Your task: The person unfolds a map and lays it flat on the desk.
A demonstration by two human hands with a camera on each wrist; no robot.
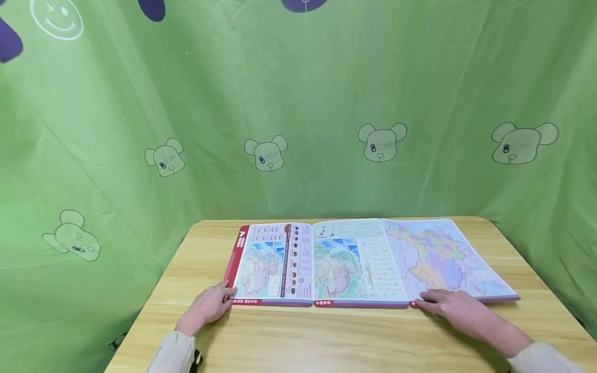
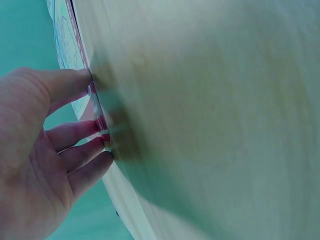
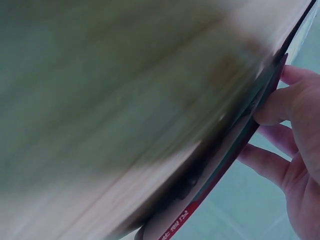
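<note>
An open atlas lay flat on the wooden table. Its near left corner was steadied by the left hand, fingers extended; its lower right page edge was pressed by the right hand, fingers straight.

1 open atlas, 1 table, 2 hands, 5 bear prints.

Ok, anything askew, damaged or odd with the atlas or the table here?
Nothing stands out. The atlas lies open and flat on the table, square to its front edge. The left hand touches its left corner and the right hand rests on the right-hand map page. Both wrist views are blurred.
</note>
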